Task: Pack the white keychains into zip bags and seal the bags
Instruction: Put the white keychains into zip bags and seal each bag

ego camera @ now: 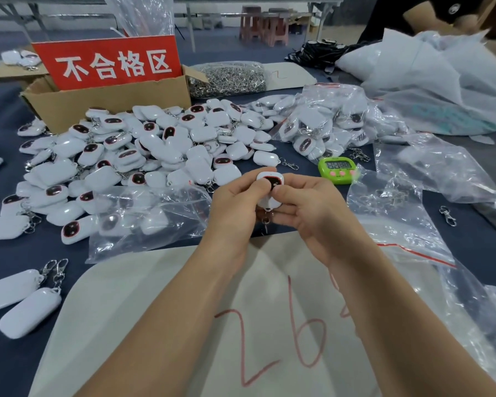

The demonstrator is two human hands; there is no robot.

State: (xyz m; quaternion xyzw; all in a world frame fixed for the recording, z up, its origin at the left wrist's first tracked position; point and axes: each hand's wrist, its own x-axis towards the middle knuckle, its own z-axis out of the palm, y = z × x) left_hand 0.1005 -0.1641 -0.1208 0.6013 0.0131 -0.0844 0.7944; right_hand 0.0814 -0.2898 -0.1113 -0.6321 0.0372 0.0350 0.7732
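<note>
Both my hands hold one white keychain [270,181] with a dark red face above the table's middle. My left hand [236,202] grips its left side and my right hand [304,204] pinches its right side; its metal clasp [266,218] hangs below between my palms. A large heap of white keychains [132,156] lies to the left and behind. A clear zip bag [149,219] holding a few keychains lies just left of my left hand. More filled zip bags [312,124] are piled at the back right.
A cardboard box [103,101] with a red sign stands at the back left. A green timer [338,169] sits right of my hands. Empty zip bags [407,224] spread to the right. A white sheet [184,310] marked in red lies under my arms. A bag of metal clasps [229,78] lies behind.
</note>
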